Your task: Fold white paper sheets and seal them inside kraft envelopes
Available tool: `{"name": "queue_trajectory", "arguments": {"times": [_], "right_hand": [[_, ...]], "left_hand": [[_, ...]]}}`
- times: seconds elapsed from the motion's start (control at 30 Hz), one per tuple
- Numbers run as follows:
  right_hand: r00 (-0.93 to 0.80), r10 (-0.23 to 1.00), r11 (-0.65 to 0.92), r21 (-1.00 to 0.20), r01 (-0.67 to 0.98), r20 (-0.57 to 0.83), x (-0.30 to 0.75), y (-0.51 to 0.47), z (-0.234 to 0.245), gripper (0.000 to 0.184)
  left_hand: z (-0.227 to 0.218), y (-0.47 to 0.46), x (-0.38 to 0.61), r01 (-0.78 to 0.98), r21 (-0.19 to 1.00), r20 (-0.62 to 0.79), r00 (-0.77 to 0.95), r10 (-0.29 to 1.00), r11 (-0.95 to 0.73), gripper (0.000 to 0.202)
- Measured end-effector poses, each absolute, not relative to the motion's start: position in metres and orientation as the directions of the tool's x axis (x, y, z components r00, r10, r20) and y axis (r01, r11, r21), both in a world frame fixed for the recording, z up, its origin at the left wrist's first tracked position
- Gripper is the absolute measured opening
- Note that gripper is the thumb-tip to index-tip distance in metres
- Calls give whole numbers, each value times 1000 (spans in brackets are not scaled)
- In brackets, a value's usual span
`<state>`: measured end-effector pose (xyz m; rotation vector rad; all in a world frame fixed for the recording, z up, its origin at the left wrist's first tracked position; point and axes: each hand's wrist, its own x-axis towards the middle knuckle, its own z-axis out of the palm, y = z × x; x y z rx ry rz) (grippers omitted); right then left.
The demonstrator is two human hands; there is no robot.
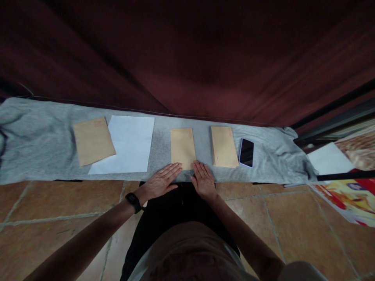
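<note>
A brown paper envelope (182, 146) lies upright in front of me, with small red print near its top right corner. My left hand (162, 180) rests flat, its fingertips at the envelope's lower left corner. Opposite it, my right hand (203, 181) has its fingers stretched out over the lower right corner. To the right is a stack of similar envelopes (224, 146). On the left, another brown envelope (93, 141) overlaps the edge of a white sheet of paper (131, 144).
A smartphone (246, 152) with a dark screen lies right of the stack. Grey cloth (272, 152) covers the narrow surface. Behind it hangs a dark red curtain (187, 58). A colourful printed box or sheet (351, 199) is at the far right, above the tiled floor (58, 238).
</note>
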<state>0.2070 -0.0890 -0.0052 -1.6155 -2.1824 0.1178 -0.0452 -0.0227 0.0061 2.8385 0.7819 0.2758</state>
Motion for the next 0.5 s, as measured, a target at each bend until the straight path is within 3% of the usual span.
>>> {"name": "queue_trajectory", "arguments": {"times": [0.23,0.5], "right_hand": [[-335,905,407,-300,863,262,199,-88,0,51],[-325,905,399,-286,871,273,200,-87,-11,47]], "left_hand": [[14,-16,-35,524,230,157,812,562,-820,51],[8,22,24,571,247,112,785,609,-783,58]]}}
